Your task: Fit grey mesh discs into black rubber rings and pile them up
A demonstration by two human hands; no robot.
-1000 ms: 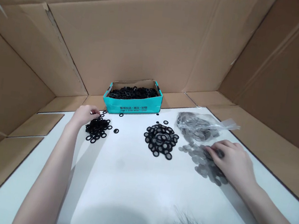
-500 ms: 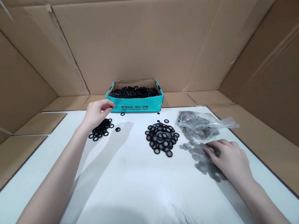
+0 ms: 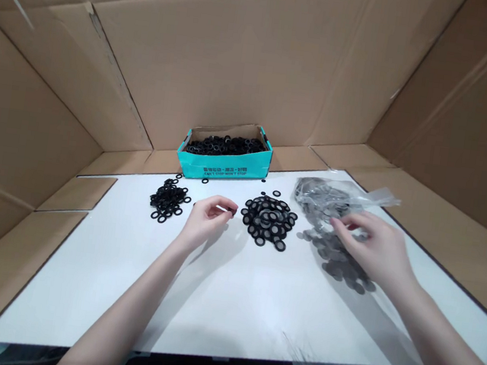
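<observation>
My left hand (image 3: 208,220) is closed in a pinch on a small black ring (image 3: 233,211), just left of the pile of black rings with grey centres (image 3: 268,218). Thumb and forefinger of my right hand (image 3: 374,247) are pressed together above loose grey discs (image 3: 336,257); whatever lies between them is too small to make out. Behind that hand is a clear plastic bag (image 3: 320,195) full of similar grey discs. A heap of plain black rings (image 3: 168,198) lies to the left of my left hand.
A turquoise box (image 3: 227,169) filled with black rings stands at the back of the white table (image 3: 228,300). Several stray rings, one a loose ring (image 3: 205,181), lie in front of it. Cardboard walls (image 3: 223,60) enclose the back and sides.
My left hand has moved right from above the plain ring heap to beside the middle pile, carrying a black ring. My right hand has lifted slightly off the grey discs. The view shifted a little.
</observation>
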